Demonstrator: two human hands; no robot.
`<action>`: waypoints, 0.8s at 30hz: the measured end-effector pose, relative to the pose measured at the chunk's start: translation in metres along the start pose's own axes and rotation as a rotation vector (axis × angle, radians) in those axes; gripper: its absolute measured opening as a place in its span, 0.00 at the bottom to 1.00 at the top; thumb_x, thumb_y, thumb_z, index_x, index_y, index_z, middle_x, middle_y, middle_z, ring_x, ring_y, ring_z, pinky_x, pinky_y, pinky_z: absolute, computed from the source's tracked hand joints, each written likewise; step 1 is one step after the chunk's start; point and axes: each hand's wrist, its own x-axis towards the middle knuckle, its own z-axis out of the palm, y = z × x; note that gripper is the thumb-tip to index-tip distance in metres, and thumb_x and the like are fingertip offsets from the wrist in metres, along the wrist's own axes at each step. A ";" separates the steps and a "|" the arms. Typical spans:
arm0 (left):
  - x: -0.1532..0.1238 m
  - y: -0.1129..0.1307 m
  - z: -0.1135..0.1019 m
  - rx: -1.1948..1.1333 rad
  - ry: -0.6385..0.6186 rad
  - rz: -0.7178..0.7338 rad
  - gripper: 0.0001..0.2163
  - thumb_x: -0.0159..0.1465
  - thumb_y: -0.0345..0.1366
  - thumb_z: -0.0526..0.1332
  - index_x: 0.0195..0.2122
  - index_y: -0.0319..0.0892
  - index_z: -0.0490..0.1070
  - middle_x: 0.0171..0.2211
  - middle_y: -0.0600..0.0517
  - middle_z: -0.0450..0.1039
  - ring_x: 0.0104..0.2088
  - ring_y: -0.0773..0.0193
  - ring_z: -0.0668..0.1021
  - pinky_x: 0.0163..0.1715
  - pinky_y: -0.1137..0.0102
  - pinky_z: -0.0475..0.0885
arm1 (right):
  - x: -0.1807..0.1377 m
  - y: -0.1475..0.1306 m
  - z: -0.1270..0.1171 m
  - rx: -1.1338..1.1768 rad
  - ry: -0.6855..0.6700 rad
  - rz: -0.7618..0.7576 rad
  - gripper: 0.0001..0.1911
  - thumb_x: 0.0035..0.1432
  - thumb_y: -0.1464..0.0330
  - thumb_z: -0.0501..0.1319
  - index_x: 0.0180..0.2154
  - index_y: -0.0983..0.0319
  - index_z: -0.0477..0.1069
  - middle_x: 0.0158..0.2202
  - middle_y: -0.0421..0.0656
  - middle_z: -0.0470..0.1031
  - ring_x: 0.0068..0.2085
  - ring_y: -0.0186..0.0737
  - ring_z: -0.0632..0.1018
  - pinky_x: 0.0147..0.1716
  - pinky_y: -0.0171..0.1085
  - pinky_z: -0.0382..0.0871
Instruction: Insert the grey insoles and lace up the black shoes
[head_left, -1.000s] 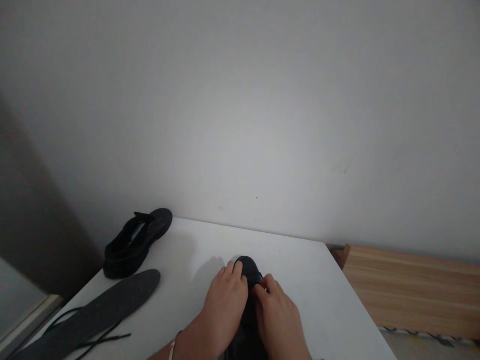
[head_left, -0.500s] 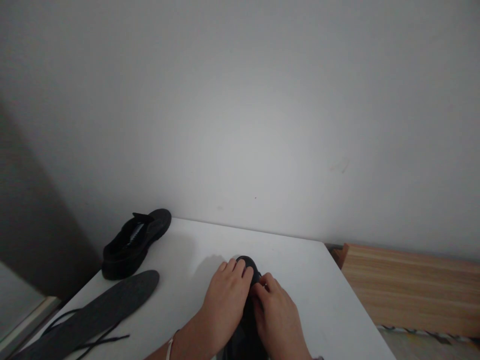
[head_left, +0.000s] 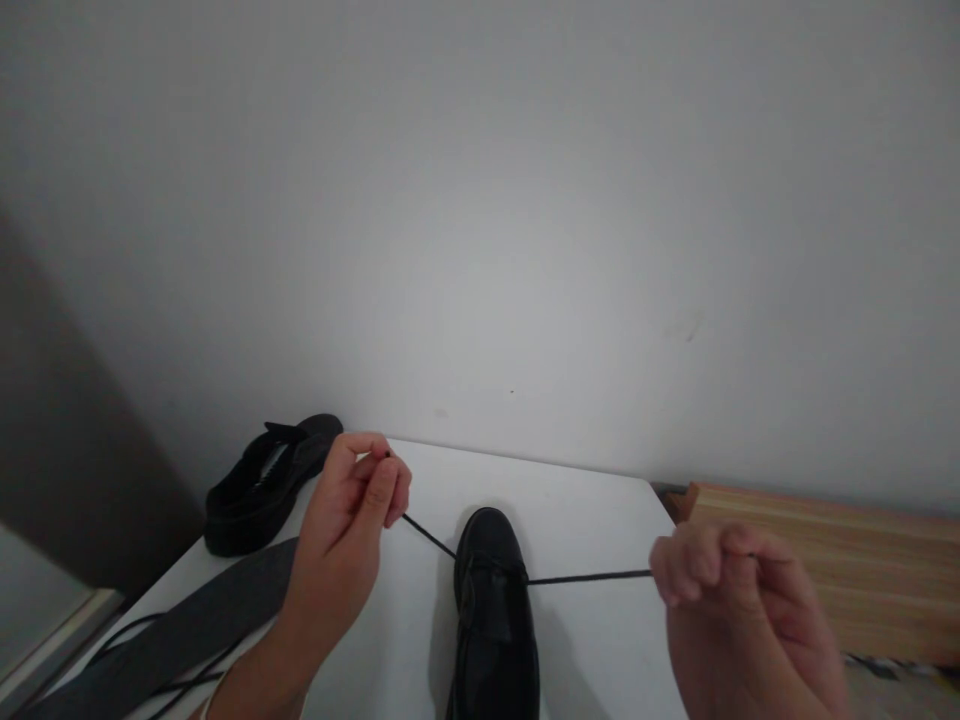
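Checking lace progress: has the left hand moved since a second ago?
Yes. The left hand left the near shoe and pulled left toward the far shoe, pinching the lace.

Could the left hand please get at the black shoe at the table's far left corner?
Probably yes: the shoe lies just beyond the left hand, nothing between them, though the hand is pinching a lace.

White bench [head_left: 600, 520] against a plain grey wall [head_left: 480, 200].
Black shoe [head_left: 262, 490] at its far left corner, dark insole [head_left: 187, 630] just beside it, wooden board [head_left: 862, 560] off the right edge.
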 end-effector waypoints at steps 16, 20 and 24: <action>-0.047 -0.067 -0.001 0.543 -0.870 -0.402 0.17 0.68 0.41 0.55 0.25 0.41 0.74 0.25 0.55 0.68 0.29 0.65 0.72 0.31 0.71 0.62 | -0.048 0.087 -0.051 -0.911 -0.744 0.511 0.20 0.63 0.52 0.59 0.46 0.59 0.75 0.31 0.42 0.80 0.26 0.39 0.76 0.27 0.35 0.66; -0.055 -0.063 0.001 0.377 -0.792 -0.482 0.16 0.66 0.45 0.57 0.26 0.41 0.75 0.44 0.48 0.70 0.43 0.59 0.75 0.41 0.68 0.69 | -0.050 0.085 -0.052 -1.011 -0.779 0.494 0.22 0.65 0.52 0.53 0.29 0.59 0.72 0.26 0.42 0.75 0.30 0.42 0.75 0.31 0.36 0.66; -0.061 -0.064 0.003 0.225 -0.781 -0.572 0.15 0.64 0.45 0.59 0.25 0.43 0.76 0.54 0.42 0.72 0.67 0.48 0.59 0.51 0.63 0.70 | -0.050 0.081 -0.052 -0.918 -0.761 0.483 0.24 0.66 0.49 0.53 0.29 0.58 0.74 0.42 0.50 0.80 0.49 0.50 0.78 0.49 0.42 0.68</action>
